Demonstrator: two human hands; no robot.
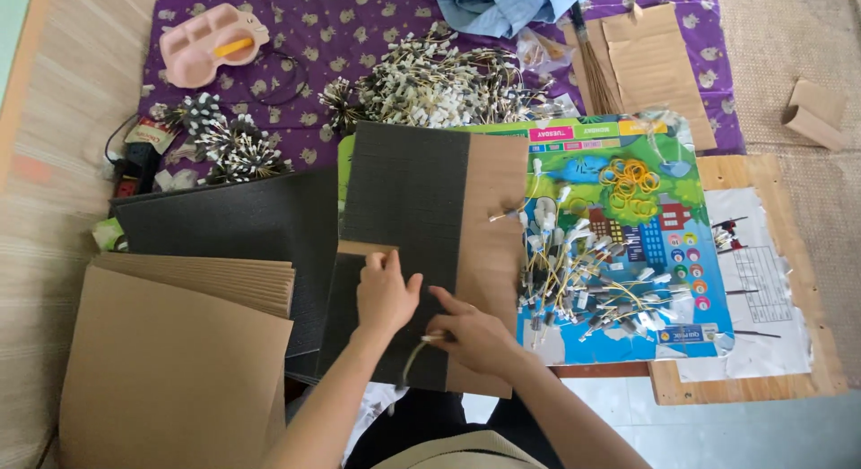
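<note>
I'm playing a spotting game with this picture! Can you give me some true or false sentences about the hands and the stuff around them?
1. The left hand rests on the black-and-brown board. True.
2. The right hand pinches a small wire piece. True.
3. The yellow rubber bands lie on the purple cloth. False: they lie on the colourful poster.
4. The pink car-shaped tray sits on the brown cardboard stack. False: it sits on the purple cloth.
</note>
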